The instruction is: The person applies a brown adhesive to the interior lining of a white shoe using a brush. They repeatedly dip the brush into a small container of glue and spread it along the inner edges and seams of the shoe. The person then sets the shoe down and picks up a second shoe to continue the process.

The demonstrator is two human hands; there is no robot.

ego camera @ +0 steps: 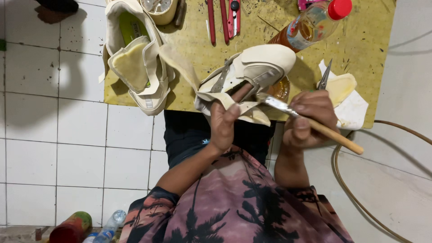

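Observation:
My left hand (223,124) grips a cream shoe (256,67) by its opened upper, fingers tucked inside it, holding it at the near edge of a yellow work board (360,49). A brush (315,123) with a wooden handle and metal ferrule sits in my right hand (308,119), its tip touching the shoe's opening. A second cream shoe (137,58) lies on the board to the left, its upper spread wide.
A bottle of amber liquid with a red cap (312,22) lies on the board behind the shoe. Red-handled tools (222,18), a tape roll (157,9), scissors (325,76) on cream scraps and white cloth lie around. White floor tiles surround; a cable (346,184) curves right.

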